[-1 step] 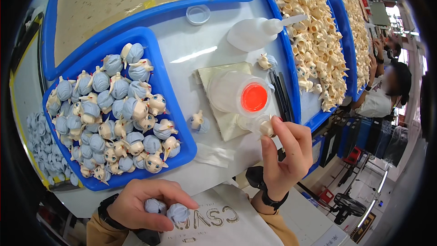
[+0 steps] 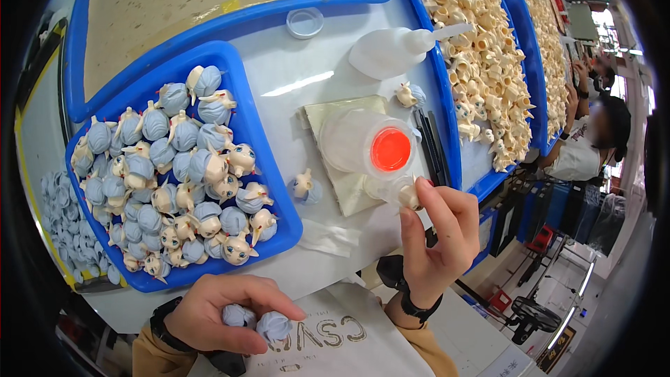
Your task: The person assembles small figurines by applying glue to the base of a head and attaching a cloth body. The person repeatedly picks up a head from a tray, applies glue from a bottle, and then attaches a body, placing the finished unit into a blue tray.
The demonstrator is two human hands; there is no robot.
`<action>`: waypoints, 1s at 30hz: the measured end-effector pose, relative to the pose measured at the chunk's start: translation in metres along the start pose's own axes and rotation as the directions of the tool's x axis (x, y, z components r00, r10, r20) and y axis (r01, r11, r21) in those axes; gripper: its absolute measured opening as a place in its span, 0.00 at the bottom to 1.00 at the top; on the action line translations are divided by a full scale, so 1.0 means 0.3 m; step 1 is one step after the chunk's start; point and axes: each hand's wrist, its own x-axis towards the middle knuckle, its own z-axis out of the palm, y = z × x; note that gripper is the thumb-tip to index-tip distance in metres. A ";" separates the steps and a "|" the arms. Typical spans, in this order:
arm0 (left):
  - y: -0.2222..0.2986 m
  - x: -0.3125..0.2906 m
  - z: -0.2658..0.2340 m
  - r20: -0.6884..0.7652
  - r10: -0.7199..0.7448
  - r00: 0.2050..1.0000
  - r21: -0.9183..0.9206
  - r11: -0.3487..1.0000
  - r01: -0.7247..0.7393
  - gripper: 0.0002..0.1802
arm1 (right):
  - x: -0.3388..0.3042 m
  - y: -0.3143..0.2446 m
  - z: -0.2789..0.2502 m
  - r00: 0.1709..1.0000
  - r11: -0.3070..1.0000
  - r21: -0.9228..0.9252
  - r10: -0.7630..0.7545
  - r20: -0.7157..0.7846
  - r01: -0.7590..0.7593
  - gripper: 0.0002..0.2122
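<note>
My left hand (image 2: 216, 311) is curled around two blue-grey doll hair pieces (image 2: 274, 326), low in front of my shirt. My right hand (image 2: 450, 234) pinches a cream doll head piece (image 2: 410, 197) between thumb and forefinger. It is at the mouth of a small clear cup (image 2: 395, 187), and whether it touches the rim I cannot tell. Just beyond stands a translucent jar (image 2: 345, 141) with a bright red-orange round inside its opening (image 2: 391, 149), resting on a yellowish pad (image 2: 349, 199). One doll head with blue-grey hair (image 2: 305, 187) lies left of the pad.
At left, a blue tray (image 2: 283, 227) holds many haired doll heads; loose hair pieces (image 2: 66, 227) lie beyond it. Another blue tray (image 2: 447, 108) at right holds cream head pieces. A white squeeze bottle (image 2: 387, 52), dark slim tools (image 2: 434, 146) and a tissue (image 2: 329, 239) lie between.
</note>
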 end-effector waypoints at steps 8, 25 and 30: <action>0.001 -0.001 0.004 0.008 0.001 1.000 -0.057 0.998 0.000 0.23 | 0.011 -0.018 -0.003 0.999 0.998 -0.057 -0.011 0.031 0.012 0.19; -0.031 -0.008 0.004 -0.102 0.043 0.994 -0.153 0.987 -0.058 0.23 | -0.031 0.021 -0.010 0.998 0.996 0.073 0.054 -0.018 -0.053 0.14; -0.030 -0.003 -0.001 -0.120 0.134 0.984 -0.065 0.988 -0.143 0.23 | -0.034 0.000 -0.012 0.996 0.986 0.156 0.070 -0.055 -0.061 0.14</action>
